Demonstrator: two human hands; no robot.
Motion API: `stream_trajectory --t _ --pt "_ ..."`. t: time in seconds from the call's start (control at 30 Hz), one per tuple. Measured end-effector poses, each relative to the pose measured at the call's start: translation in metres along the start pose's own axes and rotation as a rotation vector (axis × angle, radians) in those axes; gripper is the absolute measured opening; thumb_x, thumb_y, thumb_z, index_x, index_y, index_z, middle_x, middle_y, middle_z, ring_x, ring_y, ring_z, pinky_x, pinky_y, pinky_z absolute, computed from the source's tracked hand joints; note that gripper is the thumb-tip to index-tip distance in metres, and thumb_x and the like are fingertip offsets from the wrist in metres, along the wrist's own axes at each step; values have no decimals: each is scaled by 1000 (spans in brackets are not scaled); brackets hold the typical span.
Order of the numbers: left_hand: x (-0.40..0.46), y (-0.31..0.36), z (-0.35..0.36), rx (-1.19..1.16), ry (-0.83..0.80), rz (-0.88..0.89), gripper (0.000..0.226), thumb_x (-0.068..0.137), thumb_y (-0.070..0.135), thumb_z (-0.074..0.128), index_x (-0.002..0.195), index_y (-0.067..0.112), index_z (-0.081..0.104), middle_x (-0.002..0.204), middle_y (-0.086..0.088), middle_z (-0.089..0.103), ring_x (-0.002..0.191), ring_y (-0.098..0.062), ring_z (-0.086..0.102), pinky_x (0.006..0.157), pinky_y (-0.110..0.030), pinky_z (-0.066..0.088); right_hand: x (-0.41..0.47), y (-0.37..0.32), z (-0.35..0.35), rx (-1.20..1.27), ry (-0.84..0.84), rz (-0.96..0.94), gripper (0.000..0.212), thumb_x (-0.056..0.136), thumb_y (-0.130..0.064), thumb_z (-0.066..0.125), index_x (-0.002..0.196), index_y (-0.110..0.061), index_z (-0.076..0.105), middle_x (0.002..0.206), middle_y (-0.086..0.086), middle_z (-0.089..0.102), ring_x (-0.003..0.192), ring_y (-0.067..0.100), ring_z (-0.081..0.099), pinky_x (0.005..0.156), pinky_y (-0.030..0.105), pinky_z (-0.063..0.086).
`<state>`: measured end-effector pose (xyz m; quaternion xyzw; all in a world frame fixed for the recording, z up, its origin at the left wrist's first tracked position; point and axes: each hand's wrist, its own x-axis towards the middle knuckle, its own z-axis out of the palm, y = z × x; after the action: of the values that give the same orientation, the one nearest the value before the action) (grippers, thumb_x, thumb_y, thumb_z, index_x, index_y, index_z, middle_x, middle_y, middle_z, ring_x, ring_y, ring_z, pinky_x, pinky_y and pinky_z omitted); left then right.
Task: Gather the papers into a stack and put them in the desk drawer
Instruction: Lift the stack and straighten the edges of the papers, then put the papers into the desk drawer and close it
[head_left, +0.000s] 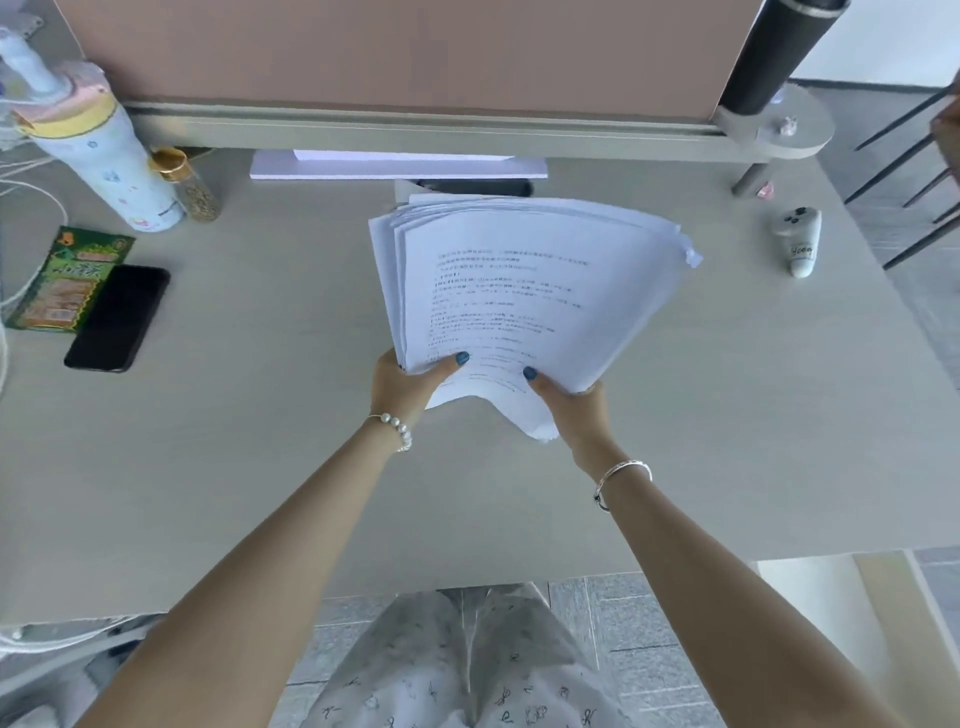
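Papers (524, 291) fanned, gripped by left hand (402, 387); right hand (576, 410).

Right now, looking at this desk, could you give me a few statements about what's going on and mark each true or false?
1. Both hands hold the papers. True: the left hand and the right hand grip the near edge.
2. The papers lie flat on the desk. False: they are lifted, fanned out and uneven.
3. A black phone lies on the left of the desk. True.
4. The phone sits on top of the papers. False: it lies apart, overlapping a green packet.
5. The top sheet is blank. False: it carries printed text.
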<state>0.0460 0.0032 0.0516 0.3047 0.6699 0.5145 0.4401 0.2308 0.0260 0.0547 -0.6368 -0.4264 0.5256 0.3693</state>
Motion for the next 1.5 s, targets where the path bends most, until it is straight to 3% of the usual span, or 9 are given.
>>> stream_trajectory --t 0.13,0.27,0.37,0.47,0.63,0.87,1.1,1.33,1.5 --pt "-9 -1 10 132 -105 86 27 64 24 83 87 20 69 86 8 71 76 1 67 76 -24 54 -2 2 -24 81 62 -90 7 83 -22 69 87 -20 64 83 -7 68 72 4 66 62 17 53" --pt "-32 -7 48 335 -90 252 40 68 36 75 96 8 68 89 1 70 79 -11 63 68 -20 50 3 9 -61 -13 39 -180 8 90 -24 60 96 -20 62 89 -5 68 82 12 65 78 32 53" --pt "-47 -18 83 210 -91 234 39 70 30 78 101 9 66 94 3 68 78 -5 62 65 -5 46 7 16 -99 -69 29 -260 12 93 -21 55 101 -29 56 90 -17 64 78 -6 62 73 15 50" --pt "-55 -33 118 105 -167 268 39 70 29 77 104 12 66 98 5 70 92 -8 66 81 -18 53 12 24 -146 -132 21 -339 18 89 -13 45 90 -31 50 79 -14 53 64 -8 49 62 6 42" --pt "-82 -59 171 -78 -284 347 20 78 21 71 92 34 66 87 24 71 90 5 66 79 -15 50 12 51 -216 -259 13 -447 23 87 -18 43 91 -40 47 82 -28 54 75 -14 50 73 11 41" --pt "-144 -97 219 -263 -395 363 23 90 29 56 110 20 61 100 14 65 91 8 59 77 -7 47 -34 103 -300 -178 81 -558 21 84 -22 51 99 -37 54 102 -6 57 94 13 56 84 31 49" --pt "-229 -123 256 -209 -482 289 42 87 36 58 122 13 58 120 1 65 109 -13 60 97 -30 45 -101 151 -371 -148 154 -481 22 93 -13 51 112 -24 53 99 -7 63 82 6 65 71 26 53" --pt "-290 -146 313 -172 -541 119 9 81 23 65 89 19 62 89 8 65 90 -16 62 82 -31 50 -136 198 -447 -167 249 -390 28 93 -5 51 121 -11 52 106 2 63 83 6 65 78 26 56" --pt "-283 -148 347 121 -573 297 38 77 30 69 106 13 53 97 -1 60 86 -19 60 77 -34 53 -154 227 -512 -257 272 -258 36 94 -7 53 129 -11 50 123 12 62 105 27 62 94 44 51"
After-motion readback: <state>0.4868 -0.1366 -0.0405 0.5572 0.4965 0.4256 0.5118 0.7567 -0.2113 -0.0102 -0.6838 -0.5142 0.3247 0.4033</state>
